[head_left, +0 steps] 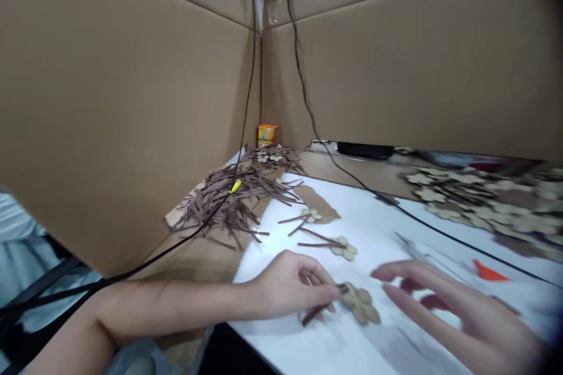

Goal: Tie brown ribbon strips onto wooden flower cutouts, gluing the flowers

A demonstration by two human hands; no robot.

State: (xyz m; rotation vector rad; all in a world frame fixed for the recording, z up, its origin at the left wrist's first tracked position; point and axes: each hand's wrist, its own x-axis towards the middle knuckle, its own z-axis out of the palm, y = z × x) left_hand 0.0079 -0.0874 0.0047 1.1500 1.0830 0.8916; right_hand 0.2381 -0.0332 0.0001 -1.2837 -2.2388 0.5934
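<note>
Cardboard walls (109, 99): two tall panels meeting in the far corner, a black cable (295, 41) hanging down in front of them.
Tabletop (211, 263): tan, with a white sheet (373, 228) covering the near right part.
Far right: a large heap of wooden flower cutouts (475, 205), spilling toward the sheet.
Far left: a pile of brown sticks (224, 202) with a small yellow piece (236, 186) on top; beyond it, a smaller flower pile (275, 155) and a yellow-orange box (267, 133) in the corner.
On the sheet: two flower cutouts (343, 249) with sticks lying against them, farther off than the hands.
Wooden flower (360, 303): on the sheet's near part, between the hands.
Left hand (285, 287): grip pinching a dark brown stick (316, 312), its tip at the flower's edge.
Right hand (466, 304): grip spread, fingers (409, 272) just right of the flower, not touching it.
</note>
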